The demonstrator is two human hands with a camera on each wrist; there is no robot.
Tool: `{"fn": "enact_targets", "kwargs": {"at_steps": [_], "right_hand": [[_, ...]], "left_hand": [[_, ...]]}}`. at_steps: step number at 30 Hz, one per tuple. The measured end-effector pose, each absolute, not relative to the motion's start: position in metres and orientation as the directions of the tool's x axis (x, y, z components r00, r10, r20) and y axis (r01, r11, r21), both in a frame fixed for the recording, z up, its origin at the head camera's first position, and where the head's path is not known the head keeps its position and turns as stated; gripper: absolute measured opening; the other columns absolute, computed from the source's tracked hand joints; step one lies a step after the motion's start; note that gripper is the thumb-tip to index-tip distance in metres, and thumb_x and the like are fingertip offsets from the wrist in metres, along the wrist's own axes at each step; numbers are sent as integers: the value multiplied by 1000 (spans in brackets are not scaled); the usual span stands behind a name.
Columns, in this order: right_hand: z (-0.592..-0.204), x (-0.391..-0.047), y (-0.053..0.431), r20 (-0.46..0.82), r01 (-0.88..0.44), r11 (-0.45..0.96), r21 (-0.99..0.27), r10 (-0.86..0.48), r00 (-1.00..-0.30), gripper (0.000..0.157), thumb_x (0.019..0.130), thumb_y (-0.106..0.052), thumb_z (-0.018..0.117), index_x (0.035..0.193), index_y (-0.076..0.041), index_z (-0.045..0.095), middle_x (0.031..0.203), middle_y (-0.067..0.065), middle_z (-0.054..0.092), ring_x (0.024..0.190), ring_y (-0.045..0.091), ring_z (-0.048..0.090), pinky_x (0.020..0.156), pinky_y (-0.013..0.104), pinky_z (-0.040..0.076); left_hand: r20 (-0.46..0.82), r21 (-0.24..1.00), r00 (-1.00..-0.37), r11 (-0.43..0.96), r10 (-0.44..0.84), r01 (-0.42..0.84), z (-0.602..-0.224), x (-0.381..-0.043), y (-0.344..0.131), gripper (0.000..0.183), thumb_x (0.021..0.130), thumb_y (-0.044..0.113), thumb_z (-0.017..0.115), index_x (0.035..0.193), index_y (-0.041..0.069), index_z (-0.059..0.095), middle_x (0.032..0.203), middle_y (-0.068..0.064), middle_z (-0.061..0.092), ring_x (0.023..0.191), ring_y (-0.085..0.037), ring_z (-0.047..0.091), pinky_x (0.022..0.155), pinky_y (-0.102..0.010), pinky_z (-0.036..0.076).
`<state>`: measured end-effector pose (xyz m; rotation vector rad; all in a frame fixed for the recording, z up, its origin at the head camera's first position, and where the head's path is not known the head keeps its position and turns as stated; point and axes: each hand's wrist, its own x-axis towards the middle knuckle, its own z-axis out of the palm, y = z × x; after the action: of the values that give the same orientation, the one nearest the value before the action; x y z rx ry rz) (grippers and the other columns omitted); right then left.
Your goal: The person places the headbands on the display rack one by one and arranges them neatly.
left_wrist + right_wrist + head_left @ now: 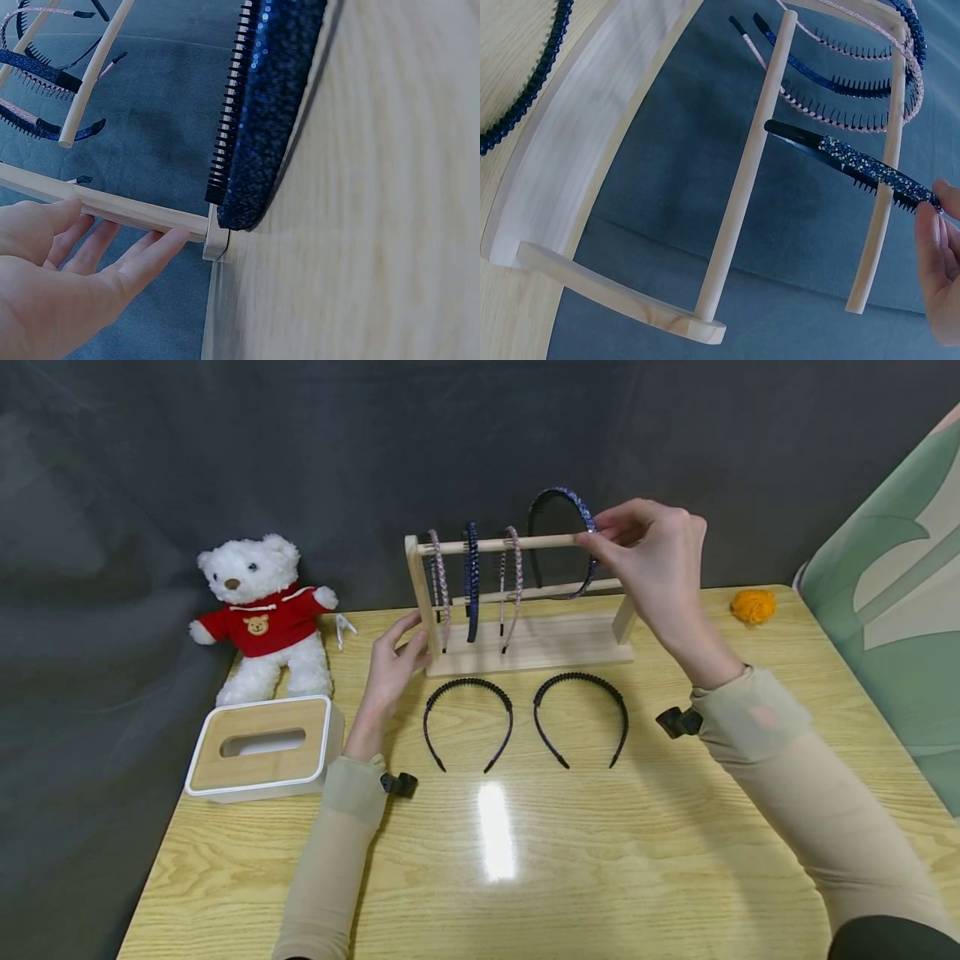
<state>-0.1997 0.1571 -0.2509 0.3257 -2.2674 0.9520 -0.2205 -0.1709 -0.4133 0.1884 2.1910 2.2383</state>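
Two hands are working at a wooden rack (525, 647) standing in the upper middle of the frame, near the far edge of the tabletop (675, 860). The right hand (648, 556) is pinching a blue sparkly headband (558, 497) between thumb and fingertips, holding it arched over the right end of the rack's top dowel; in the right wrist view its toothed, speckled end (870, 169) is lying between the two dowels, with the fingers (941, 262) at the lower right. The left hand (393, 664) is resting with relaxed, straight fingers against the rack's left post and base, gripping nothing. Three headbands are hanging on the left half of the dowel: a pale pink braided one (438, 585), a dark blue one (471, 581) and another pink one (513, 585). Two black toothed headbands (468, 685) (580, 679) are lying flat side by side just in front of the rack, apart from each other. The pale, glossy wood-grain tabletop is lying open across the lower half of the frame, down to the near edge. One fluffy white teddy bear (258, 610) in a red top is sitting at the left edge, one white tissue box (262, 747) with a wooden lid is standing just below it, and one orange yarn ball (753, 606) is lying near the upper right corner.
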Motion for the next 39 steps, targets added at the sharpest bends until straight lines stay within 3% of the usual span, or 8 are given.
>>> {"fn": "enact_targets", "kwargs": {"at_steps": [15, 25, 39], "right_hand": [[-264, -204, 150, 670, -464, 715, -523, 9, -743, 25, 95, -20, 86, 104, 3, 83, 88, 12, 78, 69, -17, 52, 64, 8, 47], [-279, -202, 143, 669, -482, 695, -534, -2, -744, 22, 93, -18, 88, 102, 2, 83, 86, 12, 78, 72, 22, 71, 67, 9, 44], [-285, -198, 135, 668, -495, 670, -553, 1, -744, 22, 92, -19, 89, 103, 0, 83, 85, 10, 77, 72, 20, 72, 64, 7, 46]], "left_hand": [[80, 997, -994, -21, 76, 79, -414, -222, -169, 47, 113, 6, 54, 159, 2, 49, 164, -15, 44, 132, -45, 60, 110, -51, 56], [69, 998, -995, -18, 77, 68, -413, -221, -169, 47, 113, 7, 54, 160, 3, 49, 164, -14, 44, 133, -45, 60, 111, -51, 56], [64, 998, -995, 3, 72, 64, -411, -219, -170, 46, 114, 8, 54, 160, 5, 50, 164, -12, 45, 133, -42, 61, 109, -49, 57]]}}
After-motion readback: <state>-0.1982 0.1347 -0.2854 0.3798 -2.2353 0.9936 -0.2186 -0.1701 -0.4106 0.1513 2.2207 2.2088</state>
